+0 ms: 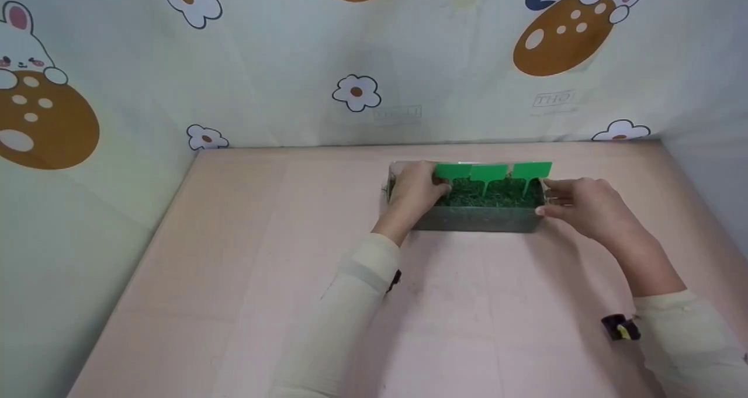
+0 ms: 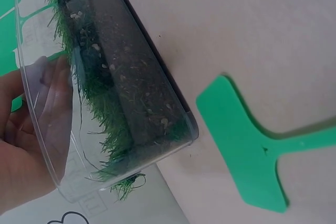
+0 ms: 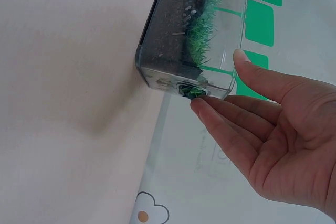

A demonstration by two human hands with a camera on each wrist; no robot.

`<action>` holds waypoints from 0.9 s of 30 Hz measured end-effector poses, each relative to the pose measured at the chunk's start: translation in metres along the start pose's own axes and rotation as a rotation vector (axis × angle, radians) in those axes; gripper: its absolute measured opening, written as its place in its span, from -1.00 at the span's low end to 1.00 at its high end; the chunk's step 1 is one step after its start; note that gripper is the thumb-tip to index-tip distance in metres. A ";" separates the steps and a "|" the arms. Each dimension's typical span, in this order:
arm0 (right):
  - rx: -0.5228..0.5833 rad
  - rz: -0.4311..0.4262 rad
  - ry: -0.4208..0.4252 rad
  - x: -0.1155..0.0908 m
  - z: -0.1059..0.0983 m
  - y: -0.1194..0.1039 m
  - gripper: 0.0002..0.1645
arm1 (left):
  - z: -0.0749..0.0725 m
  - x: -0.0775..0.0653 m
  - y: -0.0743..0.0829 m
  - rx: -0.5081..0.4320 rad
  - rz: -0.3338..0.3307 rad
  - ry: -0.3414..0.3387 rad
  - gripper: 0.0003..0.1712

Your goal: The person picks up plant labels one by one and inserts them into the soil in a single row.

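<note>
A clear rectangular planter box (image 1: 476,219) with dark soil and green grass (image 1: 467,196) stands near the back. Three green T-shaped plant labels stand in a row in it: a left one (image 1: 453,170), a middle one (image 1: 489,173) and a right one (image 1: 532,170). My left hand (image 1: 414,189) reaches over the box's left end and pinches the left label low on its plate; the wrist view shows the fingers through the clear wall. My right hand (image 3: 283,129) grips the box's right end, thumb at the rim and fingers against the end wall.
Another green plant label (image 2: 236,145) lies on the table by the box in the left wrist view; my forearm hides that spot from the head camera. A pale printed sheet (image 1: 280,82) hangs behind the pinkish tabletop (image 1: 234,258).
</note>
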State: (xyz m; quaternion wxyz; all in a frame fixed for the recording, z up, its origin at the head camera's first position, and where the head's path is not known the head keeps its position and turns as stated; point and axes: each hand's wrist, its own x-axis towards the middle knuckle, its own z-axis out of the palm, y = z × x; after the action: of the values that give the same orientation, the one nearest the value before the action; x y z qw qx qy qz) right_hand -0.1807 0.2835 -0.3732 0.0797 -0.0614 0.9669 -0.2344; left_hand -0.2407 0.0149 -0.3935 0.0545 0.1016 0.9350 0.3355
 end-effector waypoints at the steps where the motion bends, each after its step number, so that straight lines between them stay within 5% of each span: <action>1: 0.000 0.001 0.002 0.000 0.000 0.000 -0.20 | 0.000 0.000 0.000 0.005 -0.002 0.000 -0.79; 27: 0.000 0.018 0.000 -0.001 -0.001 -0.002 -0.21 | 0.002 0.002 0.001 0.064 -0.075 -0.013 -0.79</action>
State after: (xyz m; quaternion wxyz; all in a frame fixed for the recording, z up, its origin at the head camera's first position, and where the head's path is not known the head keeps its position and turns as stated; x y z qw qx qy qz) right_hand -0.1797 0.2822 -0.3717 0.0818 -0.0526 0.9675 -0.2335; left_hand -0.2424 0.0173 -0.3947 0.0696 0.0706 0.9481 0.3023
